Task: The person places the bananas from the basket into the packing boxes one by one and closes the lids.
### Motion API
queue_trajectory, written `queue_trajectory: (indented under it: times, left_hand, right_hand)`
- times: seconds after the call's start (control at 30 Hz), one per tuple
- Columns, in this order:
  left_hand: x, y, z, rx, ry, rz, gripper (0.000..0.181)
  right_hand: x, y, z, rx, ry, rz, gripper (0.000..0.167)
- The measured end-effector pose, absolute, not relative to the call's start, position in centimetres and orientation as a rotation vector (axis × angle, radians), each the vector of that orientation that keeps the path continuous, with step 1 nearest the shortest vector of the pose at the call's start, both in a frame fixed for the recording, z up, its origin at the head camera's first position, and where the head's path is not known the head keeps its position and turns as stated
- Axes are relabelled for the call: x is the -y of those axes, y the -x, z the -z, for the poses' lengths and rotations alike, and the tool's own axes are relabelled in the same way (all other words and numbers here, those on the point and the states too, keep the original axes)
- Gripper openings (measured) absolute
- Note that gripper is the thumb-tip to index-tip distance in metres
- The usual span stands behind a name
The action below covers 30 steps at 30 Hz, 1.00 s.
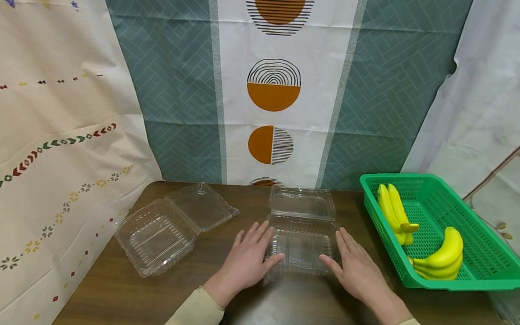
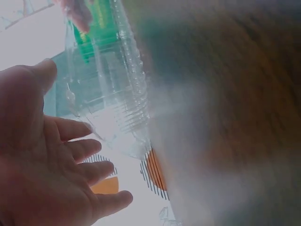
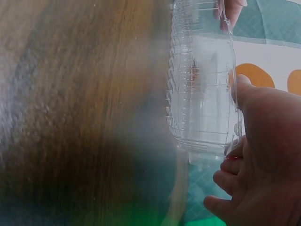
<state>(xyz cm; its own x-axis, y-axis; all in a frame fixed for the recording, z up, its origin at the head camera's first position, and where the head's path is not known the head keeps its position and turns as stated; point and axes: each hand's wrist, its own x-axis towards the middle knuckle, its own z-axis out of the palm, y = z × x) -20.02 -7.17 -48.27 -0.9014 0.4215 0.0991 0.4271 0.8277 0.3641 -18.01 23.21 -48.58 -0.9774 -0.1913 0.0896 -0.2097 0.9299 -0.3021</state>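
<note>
A clear plastic clamshell container point(image 1: 301, 243) stands on the table with its lid point(image 1: 302, 203) folded back toward the curtain. My left hand point(image 1: 250, 255) is at its left side, fingers extended and thumb at the near left corner. On the opposite side, my right hand point(image 1: 359, 267) has its fingers along the right rim and its thumb near the front edge. In the right wrist view the right hand point(image 3: 268, 141) touches the container's point(image 3: 207, 84) rim. The left wrist view has the left hand point(image 2: 56, 155) spread beside the container point(image 2: 108, 80), its palm facing it.
A second clear clamshell container point(image 1: 157, 238), also with its lid back, sits on the left of the brown table point(image 1: 150, 306). To the right, a green basket point(image 1: 452, 198) holds yellow bananas point(image 1: 443, 256) in two bunches. Patterned curtains point(image 1: 270, 148) hang behind the table.
</note>
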Motion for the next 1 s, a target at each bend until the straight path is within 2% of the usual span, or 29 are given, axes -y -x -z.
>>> queue_trajectory:
  times: [0.3, 1.0]
  left_hand:
    - [6.5, 20.9, 49.2, 3.032, 0.672, 0.609, 0.096]
    - [5.8, 21.3, 48.9, 3.069, 0.666, 0.643, 0.105]
  right_hand:
    - [-23.9, 18.4, 48.6, 3.044, -0.321, -0.523, 0.094]
    - [-25.1, 19.2, 48.5, 3.061, -0.327, -0.579, 0.095]
